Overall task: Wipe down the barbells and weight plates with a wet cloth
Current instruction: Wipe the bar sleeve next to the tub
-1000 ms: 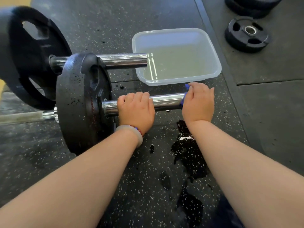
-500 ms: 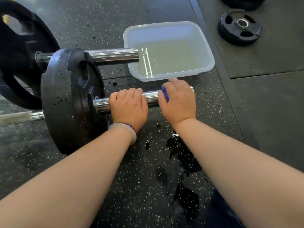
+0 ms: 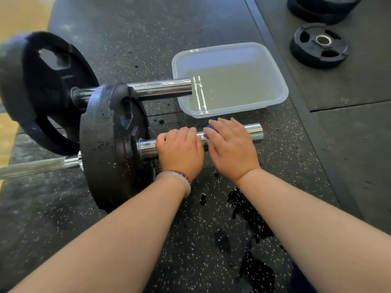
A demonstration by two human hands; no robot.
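Two bars are lying on the floor: near barbell (image 3: 252,132) and far barbell (image 3: 163,88), carrying near plate (image 3: 105,149) and far plate (image 3: 42,92). One loose plate (image 3: 319,47) is lying beyond one water tub (image 3: 283,81). The left hand (image 3: 181,152) is keeping a closed grip on the near barbell, while the right hand (image 3: 229,149) is curling one blue cloth (image 3: 209,129) over it.

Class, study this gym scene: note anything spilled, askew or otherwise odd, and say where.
Water is spilled: dark puddles on the rubber floor just nearer the camera than the right hand, which holds a blue cloth to the near barbell sleeve, and droplets speckle the near weight plate. Nothing looks damaged.
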